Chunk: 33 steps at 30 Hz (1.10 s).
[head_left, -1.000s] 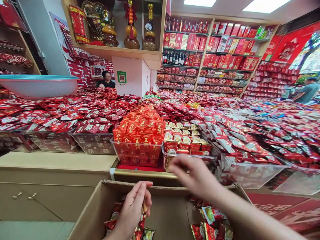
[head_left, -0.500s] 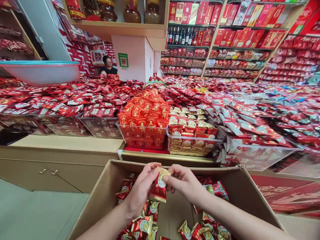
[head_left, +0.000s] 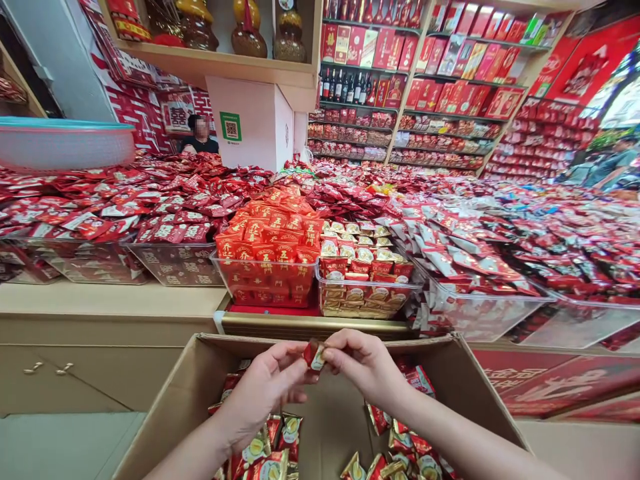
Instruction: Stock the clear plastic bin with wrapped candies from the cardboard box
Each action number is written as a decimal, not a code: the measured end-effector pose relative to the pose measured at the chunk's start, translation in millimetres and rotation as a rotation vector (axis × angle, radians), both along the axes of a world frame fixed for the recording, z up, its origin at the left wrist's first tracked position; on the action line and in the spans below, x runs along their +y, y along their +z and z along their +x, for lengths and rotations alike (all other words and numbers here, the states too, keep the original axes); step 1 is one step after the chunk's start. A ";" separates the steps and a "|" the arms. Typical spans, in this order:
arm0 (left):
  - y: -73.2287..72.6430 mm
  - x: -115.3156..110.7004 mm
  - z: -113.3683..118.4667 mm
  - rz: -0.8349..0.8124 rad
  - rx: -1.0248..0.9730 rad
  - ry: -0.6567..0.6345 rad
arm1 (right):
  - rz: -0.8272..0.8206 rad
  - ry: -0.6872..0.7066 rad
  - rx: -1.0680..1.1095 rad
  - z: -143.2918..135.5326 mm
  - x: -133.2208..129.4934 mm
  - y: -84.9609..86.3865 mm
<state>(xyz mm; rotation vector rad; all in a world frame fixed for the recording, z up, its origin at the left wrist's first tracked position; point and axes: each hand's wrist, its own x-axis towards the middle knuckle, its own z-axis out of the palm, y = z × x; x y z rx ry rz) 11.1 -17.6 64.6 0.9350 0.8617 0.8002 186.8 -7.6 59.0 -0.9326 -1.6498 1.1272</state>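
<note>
A small red and gold wrapped candy [head_left: 314, 356] is pinched between both hands above an open cardboard box [head_left: 333, 420]. My left hand [head_left: 273, 383] grips its left side with thumb and fingers. On the right side, my right hand [head_left: 363, 363] has thumb and forefinger closed on the wrapper. Beneath my hands, more red and gold candies [head_left: 257, 448] lie in the left part of the box, and others [head_left: 400, 460] in the right part, with bare cardboard between them.
Beyond the box, a clear bin of durian candies [head_left: 370, 293] stands beside a bin of orange-red packets [head_left: 273, 280]. Heaped bins line both sides. A blue-rimmed basket [head_left: 67, 143] is at left. A person [head_left: 200, 135] is behind the counter.
The candy has been turned and tilted between my fingers, so less of its wrapper shows. The view has shifted, and the box and bins appear further left.
</note>
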 end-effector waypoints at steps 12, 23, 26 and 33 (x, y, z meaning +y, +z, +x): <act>-4.3 -4.0 3.0 0.282 -0.025 0.080 | -0.239 0.009 0.138 -7.9 -5.8 -3.1; -12.6 -5.9 3.2 0.352 0.010 0.042 | -0.269 0.059 0.121 -0.3 0.0 15.3; -17.5 -0.8 0.4 0.400 0.057 0.107 | 0.013 -0.149 0.063 24.5 14.6 53.3; -26.6 5.3 0.8 0.363 0.133 0.126 | 0.381 -0.446 -0.247 76.2 68.4 96.8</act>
